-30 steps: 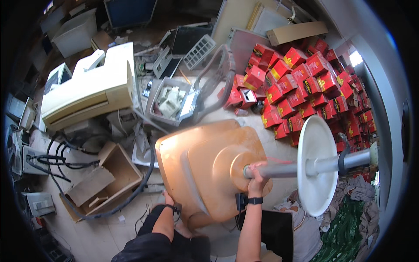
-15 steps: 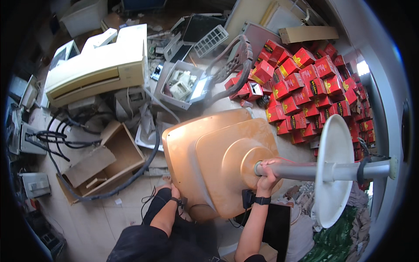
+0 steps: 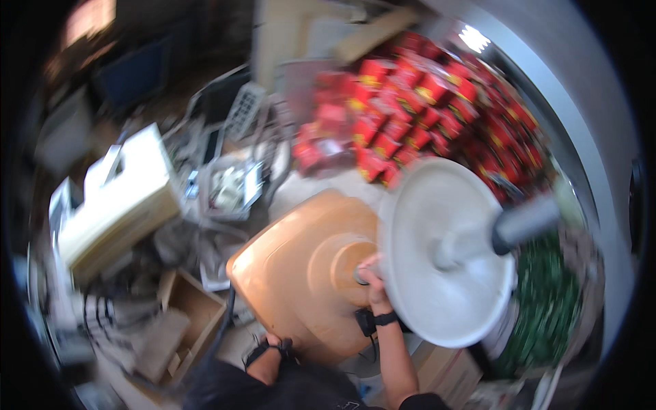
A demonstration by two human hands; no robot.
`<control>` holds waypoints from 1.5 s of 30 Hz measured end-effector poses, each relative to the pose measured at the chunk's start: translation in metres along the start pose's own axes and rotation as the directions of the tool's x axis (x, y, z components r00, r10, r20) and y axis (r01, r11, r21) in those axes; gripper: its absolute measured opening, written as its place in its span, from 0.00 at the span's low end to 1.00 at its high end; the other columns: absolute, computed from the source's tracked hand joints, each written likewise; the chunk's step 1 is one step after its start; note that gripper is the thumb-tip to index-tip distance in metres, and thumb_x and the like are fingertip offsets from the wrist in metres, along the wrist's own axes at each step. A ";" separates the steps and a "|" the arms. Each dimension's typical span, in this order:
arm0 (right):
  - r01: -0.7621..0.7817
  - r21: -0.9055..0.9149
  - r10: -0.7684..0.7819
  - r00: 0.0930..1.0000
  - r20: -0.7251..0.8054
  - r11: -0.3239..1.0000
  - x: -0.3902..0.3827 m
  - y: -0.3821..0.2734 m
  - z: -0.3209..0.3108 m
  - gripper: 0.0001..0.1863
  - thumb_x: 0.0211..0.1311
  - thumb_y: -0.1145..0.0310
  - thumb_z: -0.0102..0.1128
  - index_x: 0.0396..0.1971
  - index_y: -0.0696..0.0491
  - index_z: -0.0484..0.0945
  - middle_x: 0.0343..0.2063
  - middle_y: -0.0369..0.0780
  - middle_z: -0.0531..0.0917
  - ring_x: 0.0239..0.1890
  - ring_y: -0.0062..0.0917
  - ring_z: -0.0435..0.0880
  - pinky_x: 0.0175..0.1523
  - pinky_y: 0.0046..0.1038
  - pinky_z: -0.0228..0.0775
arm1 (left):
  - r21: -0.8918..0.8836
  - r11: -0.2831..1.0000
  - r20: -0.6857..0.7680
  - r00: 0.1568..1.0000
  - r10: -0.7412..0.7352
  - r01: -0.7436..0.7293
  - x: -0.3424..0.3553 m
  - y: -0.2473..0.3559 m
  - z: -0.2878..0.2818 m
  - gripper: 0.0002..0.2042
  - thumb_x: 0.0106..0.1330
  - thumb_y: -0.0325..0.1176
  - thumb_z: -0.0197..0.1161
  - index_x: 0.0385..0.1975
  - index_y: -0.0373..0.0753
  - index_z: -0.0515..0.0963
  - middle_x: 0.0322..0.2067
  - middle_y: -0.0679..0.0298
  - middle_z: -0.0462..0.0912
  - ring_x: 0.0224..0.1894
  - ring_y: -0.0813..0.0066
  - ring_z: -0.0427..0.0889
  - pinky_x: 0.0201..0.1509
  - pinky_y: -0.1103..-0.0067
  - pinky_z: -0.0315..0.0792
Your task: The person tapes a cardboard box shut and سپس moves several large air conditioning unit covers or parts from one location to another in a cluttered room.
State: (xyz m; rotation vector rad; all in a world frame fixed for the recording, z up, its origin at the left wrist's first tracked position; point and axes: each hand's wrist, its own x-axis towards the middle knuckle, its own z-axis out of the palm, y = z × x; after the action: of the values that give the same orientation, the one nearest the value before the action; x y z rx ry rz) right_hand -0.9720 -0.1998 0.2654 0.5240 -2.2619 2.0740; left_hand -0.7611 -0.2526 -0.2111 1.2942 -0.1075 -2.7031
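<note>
A large tan plastic chair seat (image 3: pixel 301 273) faces me underside up, with a grey metal column running from its hub to a white round base disc (image 3: pixel 444 253). My right hand (image 3: pixel 371 280) is closed around the column where it meets the hub. My left hand (image 3: pixel 273 345), in a dark strap, grips the seat's lower edge. The picture is blurred by motion.
A heap of red boxes (image 3: pixel 417 116) fills the upper right. A beige printer-like machine (image 3: pixel 123 205) and a grey bin of parts (image 3: pixel 229 188) lie to the left. An open cardboard box (image 3: pixel 181 328) and black cables sit lower left. Green netting (image 3: pixel 547 307) is at right.
The chair has swung: the white base disc turned from edge-on to facing me and moved up and left. The view has shifted and blurred. Both hands keep their hold.
</note>
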 end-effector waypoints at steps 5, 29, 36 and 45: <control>-0.007 -0.007 0.007 1.000 -0.006 1.000 -0.038 -0.022 -0.030 0.14 0.38 0.71 0.60 0.31 0.55 0.74 0.27 0.43 0.79 0.33 0.33 0.78 0.44 0.31 0.70 | 0.137 0.976 0.159 0.969 -0.188 0.167 -0.003 -0.010 0.019 0.35 0.64 0.66 0.35 0.56 0.42 0.70 0.52 0.58 0.77 0.53 0.55 0.74 0.60 0.62 0.67; 0.165 -0.364 -0.314 0.861 -0.400 0.917 -0.223 -0.125 -0.138 0.10 0.42 0.72 0.64 0.28 0.57 0.77 0.27 0.51 0.82 0.34 0.47 0.81 0.37 0.38 0.73 | 0.590 0.745 0.239 0.814 -0.530 0.312 -0.126 -0.075 -0.024 0.37 0.63 0.68 0.35 0.58 0.44 0.68 0.54 0.59 0.74 0.56 0.55 0.72 0.62 0.60 0.65; 0.079 -0.464 -0.364 0.741 -0.565 0.882 -0.271 -0.146 -0.194 0.11 0.43 0.71 0.64 0.29 0.56 0.77 0.27 0.51 0.82 0.34 0.46 0.81 0.37 0.35 0.73 | 0.629 0.678 0.242 0.734 -0.635 0.380 -0.138 -0.140 -0.020 0.37 0.63 0.68 0.35 0.59 0.44 0.68 0.55 0.59 0.74 0.56 0.55 0.72 0.62 0.60 0.64; -0.041 -0.384 -0.199 0.801 -0.564 0.923 -0.278 -0.158 -0.200 0.09 0.44 0.72 0.63 0.24 0.55 0.71 0.21 0.50 0.79 0.31 0.47 0.80 0.32 0.37 0.70 | 0.644 0.645 0.223 0.706 -0.672 0.411 -0.150 -0.146 -0.018 0.37 0.63 0.69 0.35 0.60 0.44 0.67 0.56 0.59 0.73 0.57 0.55 0.71 0.63 0.59 0.63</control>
State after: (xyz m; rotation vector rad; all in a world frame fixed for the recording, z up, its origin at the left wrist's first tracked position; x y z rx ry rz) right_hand -0.7086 0.0490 0.3718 -0.0622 -2.1003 1.4104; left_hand -0.6684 -0.0845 -0.1250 0.8385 -0.7087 -3.6889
